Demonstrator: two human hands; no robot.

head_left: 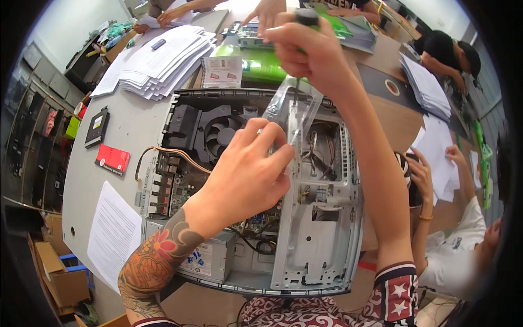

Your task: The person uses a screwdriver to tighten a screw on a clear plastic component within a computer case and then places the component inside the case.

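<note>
An opened desktop computer case (297, 256) lies flat in front of me, its black fan (220, 135) and circuit board exposed. My right hand (313, 57) is wrapped round the black handle of a screwdriver (306, 18) above the case's far edge. The shaft points down toward a metal strip near that edge. My left hand (242, 169) hovers over the middle of the case, fingers curled and pinched at a clear plastic bag (310, 106) that drapes around the screwdriver's lower end. What sits under the left fingertips is mostly hidden.
Left of the case lie a black drive (97, 128), a red packet (113, 159) and a printed sheet (114, 231). Paper stacks (163, 60) stand at the back left. Other people's hands work across the table and at the right. A beige cable (177, 154) arches over the case.
</note>
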